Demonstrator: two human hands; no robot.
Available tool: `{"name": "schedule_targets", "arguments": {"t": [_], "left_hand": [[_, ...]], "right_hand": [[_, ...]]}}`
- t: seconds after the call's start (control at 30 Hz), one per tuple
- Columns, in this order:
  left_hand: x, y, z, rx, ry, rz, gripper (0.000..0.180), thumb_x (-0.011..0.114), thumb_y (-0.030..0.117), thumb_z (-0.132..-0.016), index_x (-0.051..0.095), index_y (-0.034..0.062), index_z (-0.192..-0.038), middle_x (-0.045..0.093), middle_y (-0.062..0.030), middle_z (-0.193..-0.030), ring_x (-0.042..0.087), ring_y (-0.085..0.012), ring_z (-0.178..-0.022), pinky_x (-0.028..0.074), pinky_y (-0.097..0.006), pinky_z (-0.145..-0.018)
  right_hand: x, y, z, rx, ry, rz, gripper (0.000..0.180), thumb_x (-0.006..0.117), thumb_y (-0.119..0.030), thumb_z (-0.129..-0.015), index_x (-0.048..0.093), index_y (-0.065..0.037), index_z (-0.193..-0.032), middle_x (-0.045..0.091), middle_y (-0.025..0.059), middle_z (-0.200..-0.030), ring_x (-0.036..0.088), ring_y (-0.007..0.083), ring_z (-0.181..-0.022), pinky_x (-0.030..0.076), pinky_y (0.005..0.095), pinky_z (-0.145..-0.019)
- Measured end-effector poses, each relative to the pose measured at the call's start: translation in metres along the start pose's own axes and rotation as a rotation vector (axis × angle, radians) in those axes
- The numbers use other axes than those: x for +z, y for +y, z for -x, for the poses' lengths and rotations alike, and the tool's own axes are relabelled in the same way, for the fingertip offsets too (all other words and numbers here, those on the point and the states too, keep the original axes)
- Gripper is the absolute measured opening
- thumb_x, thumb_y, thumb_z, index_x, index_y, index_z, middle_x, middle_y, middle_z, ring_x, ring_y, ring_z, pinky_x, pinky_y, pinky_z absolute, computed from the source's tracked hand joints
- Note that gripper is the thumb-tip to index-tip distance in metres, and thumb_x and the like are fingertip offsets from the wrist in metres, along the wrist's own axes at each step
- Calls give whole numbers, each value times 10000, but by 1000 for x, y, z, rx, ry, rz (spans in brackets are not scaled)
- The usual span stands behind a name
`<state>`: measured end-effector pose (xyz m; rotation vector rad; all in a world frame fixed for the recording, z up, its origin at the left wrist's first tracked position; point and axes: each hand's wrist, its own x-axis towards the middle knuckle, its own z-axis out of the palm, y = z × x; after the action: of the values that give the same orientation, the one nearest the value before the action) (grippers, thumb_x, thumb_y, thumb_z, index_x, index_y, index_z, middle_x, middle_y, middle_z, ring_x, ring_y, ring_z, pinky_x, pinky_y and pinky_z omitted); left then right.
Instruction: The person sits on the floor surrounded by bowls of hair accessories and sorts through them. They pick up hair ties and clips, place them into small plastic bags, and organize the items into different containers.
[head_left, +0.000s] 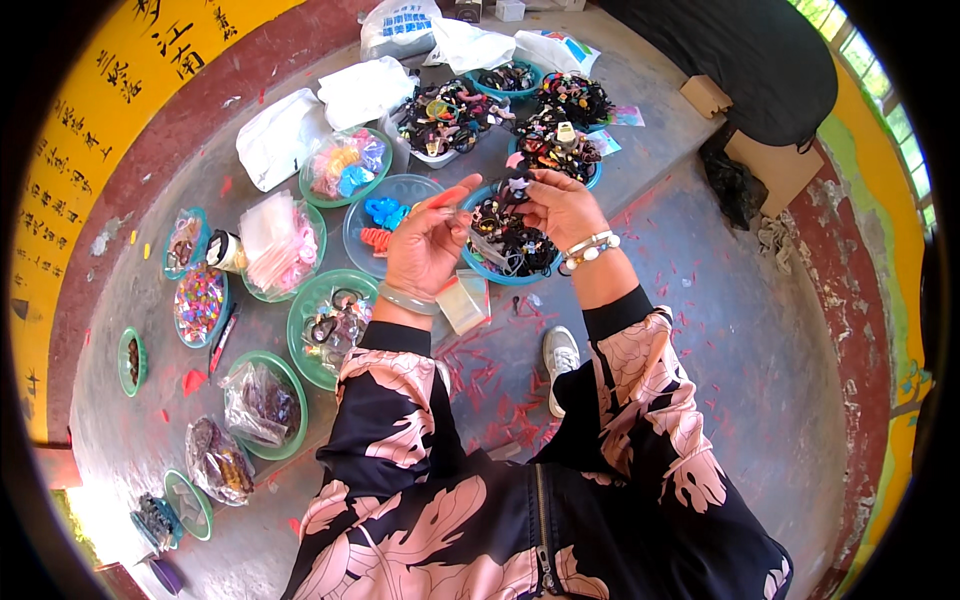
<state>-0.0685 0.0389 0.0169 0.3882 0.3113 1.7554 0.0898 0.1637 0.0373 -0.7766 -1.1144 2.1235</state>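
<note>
My right hand (pixel 562 208) pinches a dark hair tie (pixel 517 187) with a small pale ornament between thumb and fingers. My left hand (pixel 428 240) is raised beside it, thumb and fingers drawn together; whatever they hold is too small to make out. Both hands hover above a blue basin (pixel 475 266) heaped with black hair ties (pixel 522 243) and small trinkets. Just left of the left hand, a clear bowl (pixel 356 222) holds a blue coil (pixel 386 211) and an orange-red coil (pixel 377 240). Below the hands lies a pale stack of small cards or bags (pixel 463 303).
More basins of hair ties (pixel 450 115) stand at the far side, near white plastic bags (pixel 280 138). Green bowls of packaged accessories (pixel 262 404) line the left. Red scraps (pixel 490 385) litter the floor by my shoe (pixel 561 356). A black bag (pixel 735 180) and cardboard (pixel 775 172) lie right.
</note>
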Motion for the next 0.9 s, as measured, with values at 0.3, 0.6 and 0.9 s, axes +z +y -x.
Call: {"name": "schedule_targets", "arguments": {"t": [0.3, 0.6, 0.9], "left_hand": [[10, -20, 0, -205, 34, -354, 255, 440, 8, -801, 579, -86, -993, 603, -136, -999, 592, -129, -707, 480, -207, -628], [9, -31, -5, -206, 24, -435, 250, 431, 0, -807, 580, -71, -995, 624, -129, -904, 579, -126, -705, 471, -210, -624], [5, -21, -4, -100, 42, -325, 252, 434, 3, -783, 607, -65, -953, 626, -114, -871, 574, -141, -711, 459, -226, -649]], "right_hand": [[1, -3, 1, 18, 5, -239, 63, 502, -55, -856, 500, -51, -919, 618, 136, -903, 632, 278, -826, 514, 314, -599], [4, -6, 5, 7, -19, -119, 174, 513, -130, -864, 522, -27, -1003, 623, 117, -929, 622, 227, -831, 501, 309, -637], [-3, -7, 2, -62, 203, 31, 123, 601, -143, -812, 630, -63, -901, 593, 2, -754, 546, 104, -652, 431, 254, -579]]}}
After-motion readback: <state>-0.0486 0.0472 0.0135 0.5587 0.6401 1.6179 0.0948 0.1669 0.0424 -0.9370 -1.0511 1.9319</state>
